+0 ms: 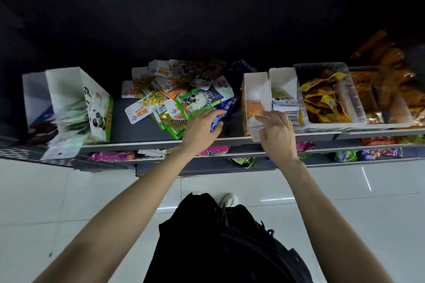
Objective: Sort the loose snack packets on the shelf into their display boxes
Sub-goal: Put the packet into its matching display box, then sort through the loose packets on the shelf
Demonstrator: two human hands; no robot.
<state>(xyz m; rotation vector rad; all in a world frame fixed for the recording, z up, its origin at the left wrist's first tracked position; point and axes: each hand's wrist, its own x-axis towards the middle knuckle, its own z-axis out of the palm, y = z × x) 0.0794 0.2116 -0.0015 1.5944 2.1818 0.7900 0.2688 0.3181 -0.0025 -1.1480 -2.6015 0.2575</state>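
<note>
Nearest: dark clothing (220, 241) at bottom centre, one white shoe (229, 199) on pale floor tiles (46, 202) beyond it.
Left hand (200, 130): reaching over the shelf (147, 143) front edge, fingers curled round a blue packet (226, 109) at the near right side of the loose pile.
Right hand (277, 132): at the orange display box (255, 101), fingers loosely bent over its near end, touching the white packets inside; nothing pinched.
Loose snack packets (174, 89): heaped mid-shelf, white, orange, green and yellow, between the left and right boxes.
Left box (78, 101): white and green with a panda print, green packets spilling over its near end.
Right boxes: second white box (284, 92) just right of the orange one, stacked packets inside.
Far right: clear bin (354, 96) of yellow and brown packets.
Lower shelves: pink, green and purple packets (112, 156) below, partly hidden.
</note>
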